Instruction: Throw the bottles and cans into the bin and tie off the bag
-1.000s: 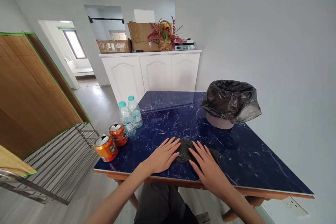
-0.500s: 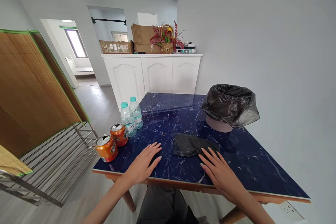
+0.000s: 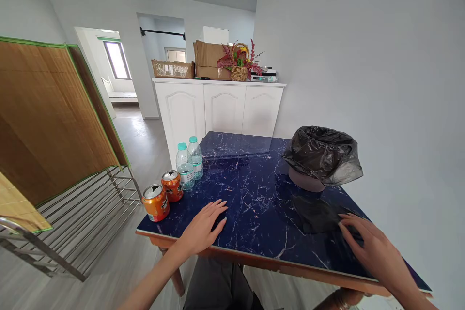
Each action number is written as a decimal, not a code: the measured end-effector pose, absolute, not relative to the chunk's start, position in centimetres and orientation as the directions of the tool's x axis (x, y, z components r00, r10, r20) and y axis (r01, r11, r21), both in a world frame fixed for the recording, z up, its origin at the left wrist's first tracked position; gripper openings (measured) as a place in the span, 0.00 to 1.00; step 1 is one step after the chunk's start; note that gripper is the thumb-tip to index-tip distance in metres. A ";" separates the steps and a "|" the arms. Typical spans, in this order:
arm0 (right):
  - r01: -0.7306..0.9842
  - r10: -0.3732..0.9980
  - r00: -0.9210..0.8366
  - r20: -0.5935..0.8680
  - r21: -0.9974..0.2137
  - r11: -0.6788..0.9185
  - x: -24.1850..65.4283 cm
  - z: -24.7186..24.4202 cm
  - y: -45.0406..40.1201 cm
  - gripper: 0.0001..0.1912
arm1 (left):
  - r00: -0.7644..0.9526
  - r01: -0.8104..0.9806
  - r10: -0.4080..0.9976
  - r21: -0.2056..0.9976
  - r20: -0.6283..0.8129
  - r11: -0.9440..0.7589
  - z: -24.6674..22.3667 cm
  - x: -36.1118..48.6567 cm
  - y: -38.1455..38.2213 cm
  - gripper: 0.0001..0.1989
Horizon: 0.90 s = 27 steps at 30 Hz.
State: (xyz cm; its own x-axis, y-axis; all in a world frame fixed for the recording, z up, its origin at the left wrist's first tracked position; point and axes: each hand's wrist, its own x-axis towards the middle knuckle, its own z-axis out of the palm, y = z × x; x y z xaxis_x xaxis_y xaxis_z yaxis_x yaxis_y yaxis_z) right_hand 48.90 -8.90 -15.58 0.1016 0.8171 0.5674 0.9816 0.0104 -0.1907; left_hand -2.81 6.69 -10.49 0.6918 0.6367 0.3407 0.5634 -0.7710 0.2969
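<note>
My left hand (image 3: 203, 227) lies flat on the blue marble-patterned table (image 3: 247, 203) near its front edge, fingers stretched out and holding nothing. At the right side, my right hand (image 3: 374, 244) has its fingers bent over the edge of a folded black plastic bag (image 3: 316, 214) and grips it. The bag lies low over the tabletop, its right end partly covered by the hand. Behind it stands a bin (image 3: 307, 180) lined with another black bag (image 3: 323, 152), whose edge hangs over the rim.
Two orange drink cans (image 3: 156, 203) stand at the table's left edge, with two clear water bottles (image 3: 186, 167) behind them. Left of the table is a metal rack (image 3: 98, 223) with a bamboo mat (image 3: 54, 121). A white cabinet (image 3: 221, 111) stands beyond, and a wall borders the right.
My right hand has moved right and taken the folded black bag with it from the table's middle to below the bin. My left hand stays in place. The view has shifted slightly.
</note>
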 end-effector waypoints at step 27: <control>0.993 0.621 0.114 0.775 -0.067 -0.098 48.2 2.5 5.8 0.31 | 0.644 0.578 0.673 0.344 0.364 -0.740 -10.4 -3.2 6.1 0.18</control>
